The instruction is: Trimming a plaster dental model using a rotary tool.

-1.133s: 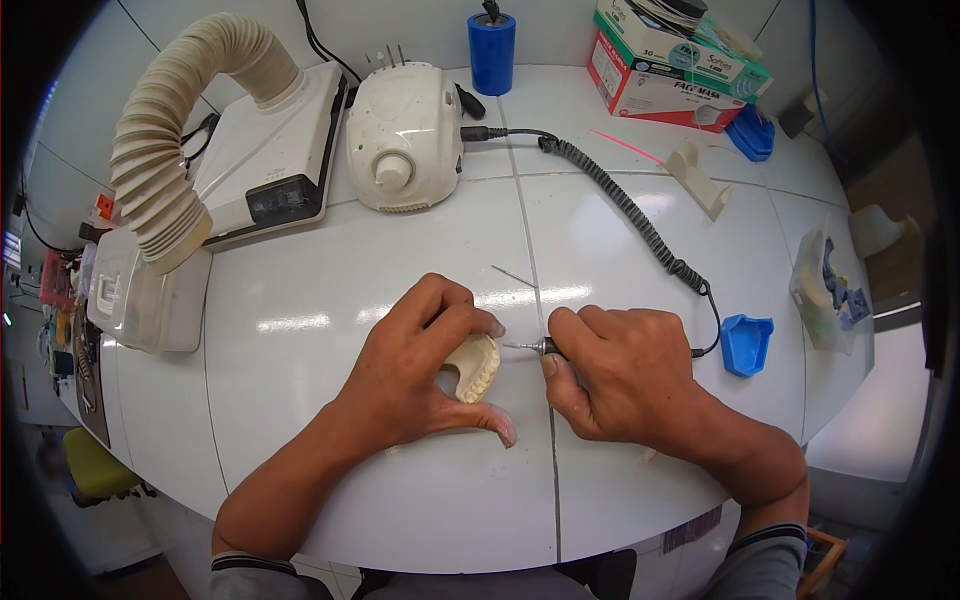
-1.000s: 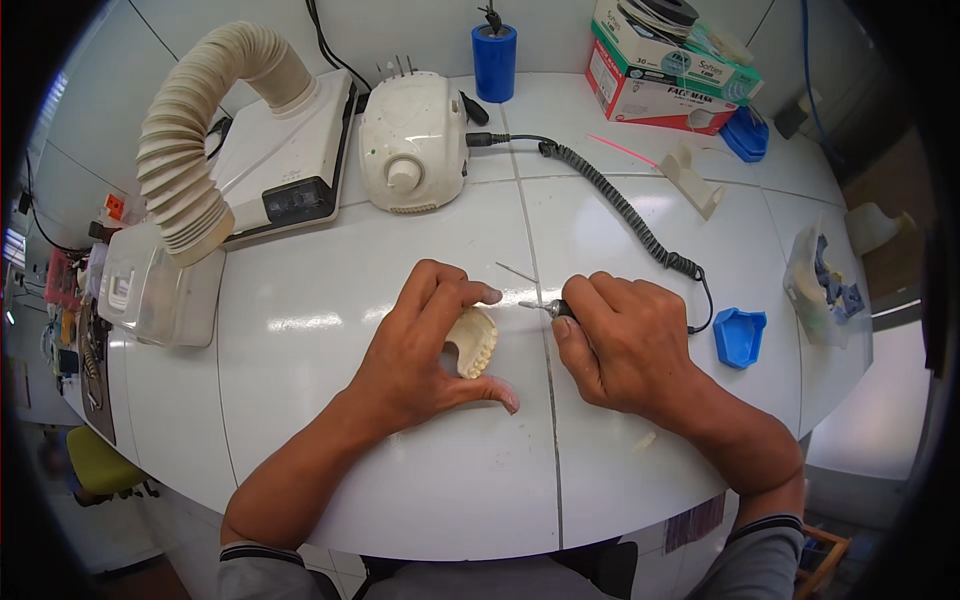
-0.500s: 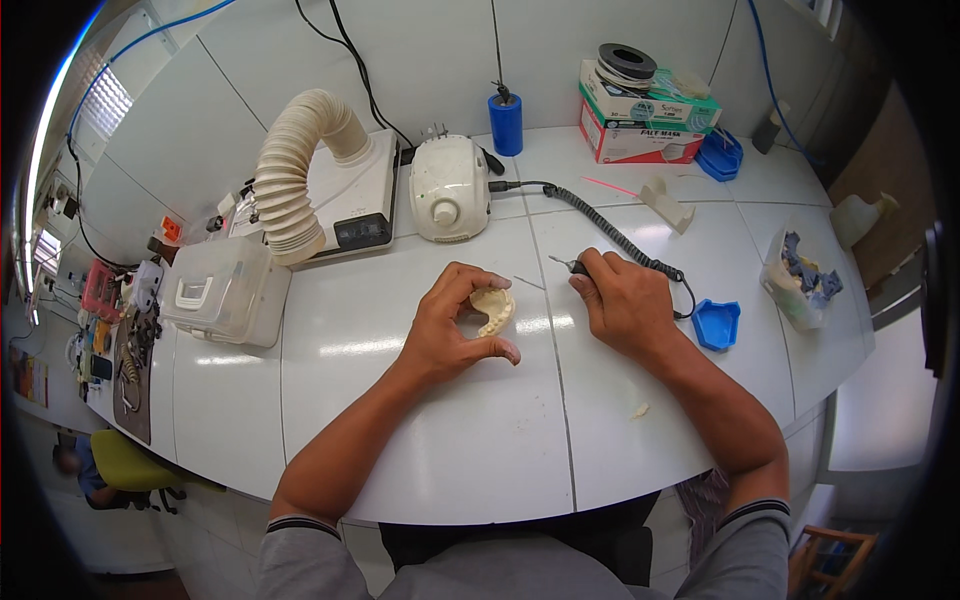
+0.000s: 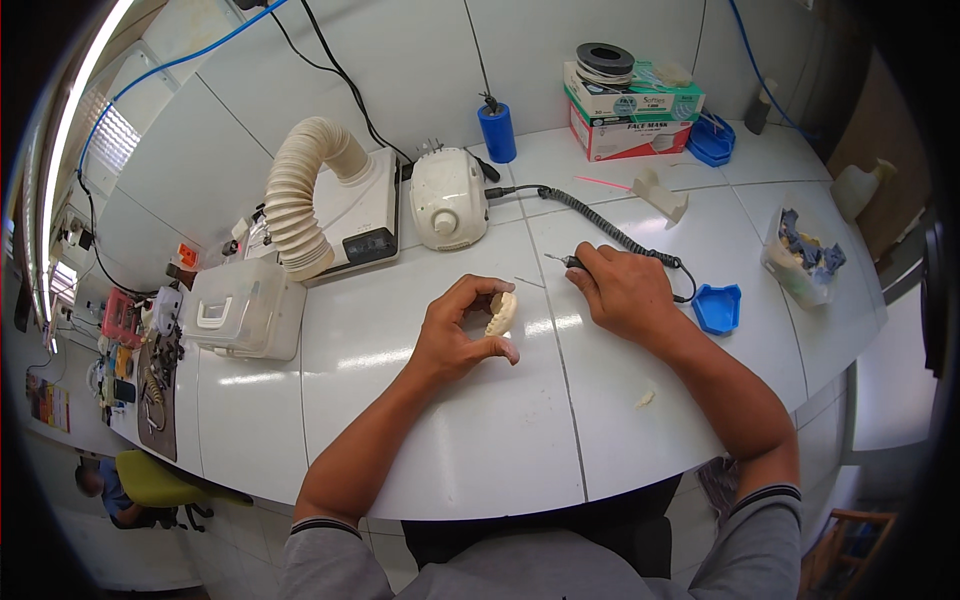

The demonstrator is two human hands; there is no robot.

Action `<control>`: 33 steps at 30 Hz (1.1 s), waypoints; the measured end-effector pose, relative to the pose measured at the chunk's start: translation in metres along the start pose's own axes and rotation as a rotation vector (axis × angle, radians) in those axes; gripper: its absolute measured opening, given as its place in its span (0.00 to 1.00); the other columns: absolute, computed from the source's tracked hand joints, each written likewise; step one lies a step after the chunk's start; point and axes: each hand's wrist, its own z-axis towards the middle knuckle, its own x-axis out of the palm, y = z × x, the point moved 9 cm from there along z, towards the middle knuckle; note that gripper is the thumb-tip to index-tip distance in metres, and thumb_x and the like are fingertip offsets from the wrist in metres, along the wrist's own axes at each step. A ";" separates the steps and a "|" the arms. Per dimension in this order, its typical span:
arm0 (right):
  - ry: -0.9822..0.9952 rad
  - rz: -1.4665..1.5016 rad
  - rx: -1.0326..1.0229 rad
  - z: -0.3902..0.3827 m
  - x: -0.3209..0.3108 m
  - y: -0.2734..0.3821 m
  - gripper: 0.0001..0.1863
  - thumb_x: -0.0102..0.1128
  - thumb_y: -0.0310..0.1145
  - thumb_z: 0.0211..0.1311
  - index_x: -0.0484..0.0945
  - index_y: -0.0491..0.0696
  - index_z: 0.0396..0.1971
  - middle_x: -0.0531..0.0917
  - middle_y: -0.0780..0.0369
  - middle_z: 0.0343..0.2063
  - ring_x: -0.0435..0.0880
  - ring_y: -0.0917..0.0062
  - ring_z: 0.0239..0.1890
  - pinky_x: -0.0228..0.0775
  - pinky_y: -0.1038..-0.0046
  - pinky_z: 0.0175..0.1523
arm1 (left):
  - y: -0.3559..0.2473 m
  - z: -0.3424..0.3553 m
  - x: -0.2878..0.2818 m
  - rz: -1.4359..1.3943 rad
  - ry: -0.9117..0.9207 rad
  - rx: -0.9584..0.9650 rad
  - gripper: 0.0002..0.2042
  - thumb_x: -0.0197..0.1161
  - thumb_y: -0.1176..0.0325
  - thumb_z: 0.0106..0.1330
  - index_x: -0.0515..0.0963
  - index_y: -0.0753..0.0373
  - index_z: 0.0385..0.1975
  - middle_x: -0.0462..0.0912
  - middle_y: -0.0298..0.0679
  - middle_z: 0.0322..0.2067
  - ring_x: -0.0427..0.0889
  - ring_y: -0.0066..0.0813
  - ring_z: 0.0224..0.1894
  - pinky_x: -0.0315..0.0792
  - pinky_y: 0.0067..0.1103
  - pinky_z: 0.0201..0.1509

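My left hand [image 4: 465,327] holds a cream, horseshoe-shaped dental cast [image 4: 500,313] upright, seen edge-on between thumb and fingers. My right hand [image 4: 625,292] grips a dark rotary handpiece [image 4: 574,262] with a metal bit pointing up and left, apart from the cast. Its coiled cord [image 4: 610,228] runs back to a white control unit [image 4: 445,200]. A thin metal bit [image 4: 530,282] lies on the white tiled table [image 4: 440,450] between my hands. A blue tray [image 4: 716,308] sits just right of my right hand. A small cream piece [image 4: 645,398] lies near my right forearm.
Back left stand a white machine with a ribbed hose [image 4: 300,200] and a clear plastic case [image 4: 240,310]. Boxes [image 4: 630,140], a blue cylinder [image 4: 496,130] and a tub [image 4: 795,260] line the back and right. Another person [image 4: 118,495] sits at far left beside a green chair [image 4: 150,480].
My view has swung up and back. The cast has turned from face-on to edge-on in my left hand. The handpiece tip has moved away from the cast, angled upward.
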 end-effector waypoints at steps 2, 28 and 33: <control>0.017 0.016 0.000 0.000 0.001 0.000 0.16 0.60 0.47 0.81 0.80 0.48 0.41 0.86 0.57 0.28 0.88 0.58 0.30 0.78 0.54 0.34 | -0.003 0.000 0.001 0.005 0.005 0.020 0.42 0.94 0.57 0.46 0.80 0.64 0.62 0.82 0.35 0.54 0.83 0.30 0.60 0.75 0.31 0.71; 0.031 0.003 -0.025 -0.001 0.002 -0.001 0.17 0.60 0.48 0.81 0.80 0.48 0.43 0.87 0.57 0.30 0.89 0.59 0.31 0.79 0.56 0.35 | -0.016 0.000 0.004 0.068 -0.031 0.046 0.27 0.83 0.75 0.59 0.83 0.64 0.60 0.81 0.39 0.55 0.83 0.30 0.60 0.77 0.28 0.68; 0.059 0.010 -0.038 -0.003 0.002 0.003 0.17 0.60 0.48 0.81 0.80 0.48 0.42 0.87 0.57 0.29 0.89 0.59 0.30 0.78 0.56 0.34 | -0.032 -0.002 0.004 0.377 -0.106 0.166 0.29 0.88 0.66 0.54 0.85 0.64 0.56 0.81 0.42 0.54 0.84 0.33 0.56 0.82 0.30 0.60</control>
